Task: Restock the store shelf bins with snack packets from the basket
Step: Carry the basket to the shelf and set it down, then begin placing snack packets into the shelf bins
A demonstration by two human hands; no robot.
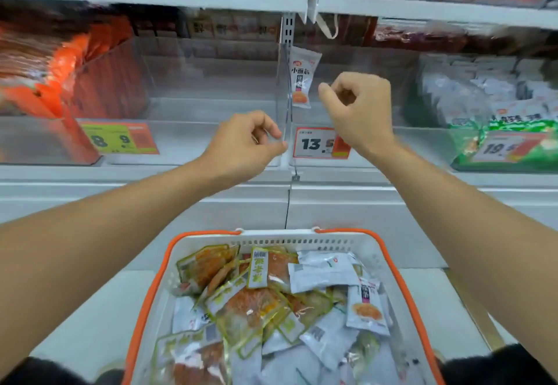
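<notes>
Both hands raised at the clear bin fronts. Left hand (pixel 246 143) loosely curled, holds nothing; right hand (pixel 357 107) curled, also holding nothing. White packet (pixel 302 78) in midair just left of the right hand, at the bin divider. Price tags read 8.9 (pixel 119 140) and 13.5 (pixel 320 143). Basket (pixel 302 238) of packets sits below both forearms.
</notes>
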